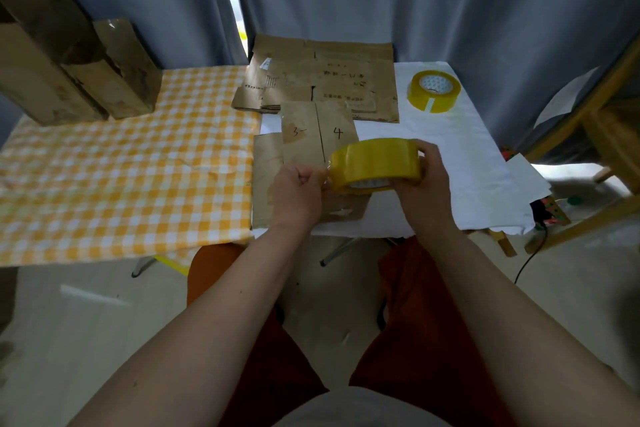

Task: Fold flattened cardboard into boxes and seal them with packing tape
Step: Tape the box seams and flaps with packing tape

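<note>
My right hand [420, 177] grips a yellow roll of packing tape [375, 161] held on edge above the table. My left hand [299, 189] pinches the tape's loose end at the roll's left side. Under both hands lies a cardboard box [301, 149] with its flaps closed; the flaps are marked "3" and "4" and a seam runs between them. Behind it lies a pile of flattened cardboard [325, 80].
A second yellow tape roll [433, 90] lies at the back right on the white table [467, 166]. Two folded boxes [76, 62] stand at the back left on the yellow checked cloth [121, 177]. A wooden frame [609, 135] stands to the right.
</note>
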A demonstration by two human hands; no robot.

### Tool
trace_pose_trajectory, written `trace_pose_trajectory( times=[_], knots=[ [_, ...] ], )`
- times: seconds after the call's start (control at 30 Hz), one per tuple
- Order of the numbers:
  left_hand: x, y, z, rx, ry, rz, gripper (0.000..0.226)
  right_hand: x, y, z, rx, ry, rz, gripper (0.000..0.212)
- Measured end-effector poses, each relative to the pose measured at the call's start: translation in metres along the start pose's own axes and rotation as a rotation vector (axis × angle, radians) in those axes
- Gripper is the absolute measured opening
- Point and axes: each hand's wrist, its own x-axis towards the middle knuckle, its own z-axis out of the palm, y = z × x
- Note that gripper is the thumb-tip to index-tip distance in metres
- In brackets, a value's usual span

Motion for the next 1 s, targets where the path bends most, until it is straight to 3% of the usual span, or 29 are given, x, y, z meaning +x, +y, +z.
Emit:
trace_pose_trajectory(
  times=[0.1,0.2,0.37,0.5,0.63,0.77,0.9,1.0],
  knots=[
    [-0.001,0.001,-0.002,-0.030,-0.050,-0.005,0.029,0.001,0.004,0.010,0.067,0.032,0.106,0.030],
    [0.001,-0.005,-0.011,0.049,-0.039,-0.001,0.019,0.002,0.008,0.011,-0.017,-0.015,0.110,0.018],
    [0.001,-0.014,-0.030,-0.033,-0.013,-0.085,0.024,0.012,0.017,-0.002,-0.263,0.048,0.079,0.032],
    [0.004,-0.017,-0.032,-0.057,-0.087,-0.222,0.014,0.011,0.020,0.004,-0.232,0.068,0.134,0.033],
    [0.008,-0.017,-0.039,-0.038,-0.130,-0.224,0.017,0.010,0.023,0.009,-0.268,0.040,0.165,0.033],
    [0.010,-0.021,-0.046,-0.038,-0.128,-0.253,0.019,0.003,0.014,0.007,-0.268,-0.045,0.059,0.027],
    [0.019,-0.039,-0.060,-0.057,-0.018,-0.334,0.032,0.008,0.016,-0.010,-0.710,-0.073,-0.027,0.045],
    [0.022,-0.040,-0.062,-0.050,-0.072,-0.364,0.032,0.014,0.014,-0.016,-0.769,-0.080,0.002,0.046]
  ],
)
